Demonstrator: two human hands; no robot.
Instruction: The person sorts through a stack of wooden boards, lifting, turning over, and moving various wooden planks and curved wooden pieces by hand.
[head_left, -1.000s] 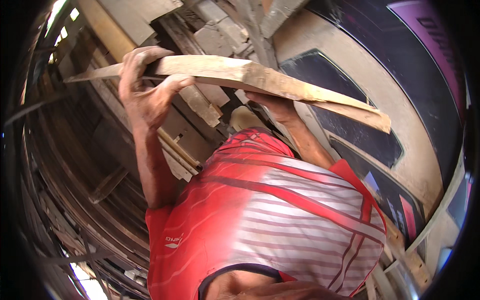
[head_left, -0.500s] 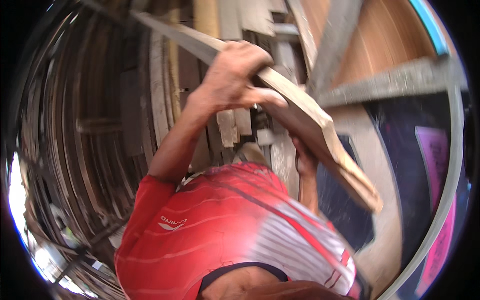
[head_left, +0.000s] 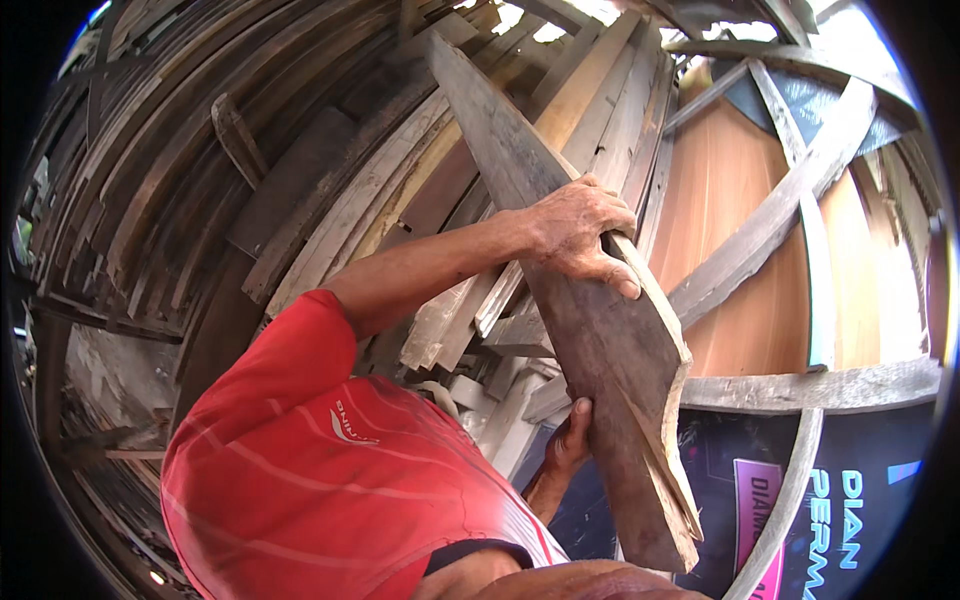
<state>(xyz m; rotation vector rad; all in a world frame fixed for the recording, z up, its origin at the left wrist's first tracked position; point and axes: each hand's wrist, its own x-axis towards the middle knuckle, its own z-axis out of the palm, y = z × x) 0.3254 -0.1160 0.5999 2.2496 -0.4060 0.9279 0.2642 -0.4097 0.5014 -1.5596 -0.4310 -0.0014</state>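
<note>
A long, rough wooden plank (head_left: 610,360) slants across in front of me, its broad dark face toward me. One end reaches up to the far left; the other, split and splintered, points down at the right. My left hand (head_left: 582,230) is closed over the plank's right edge near its middle, thumb on the dark face. Lower down, my right hand (head_left: 570,440) grips the opposite edge; its thumb shows, while most of its fingers are hidden behind the wood.
Several long boards (head_left: 180,150) are stacked at the left, with more boards (head_left: 590,100) ahead. Wooden beams (head_left: 770,240) cross in front of a brown panel (head_left: 730,180) at the right. A dark printed banner (head_left: 840,500) hangs at the lower right, behind a curved strip (head_left: 785,520).
The plank has rolled and tilted more steeply, so its broad face now shows. Both hands stay on it. My view has shifted, bringing more stacked boards and the crossed beams into sight.
</note>
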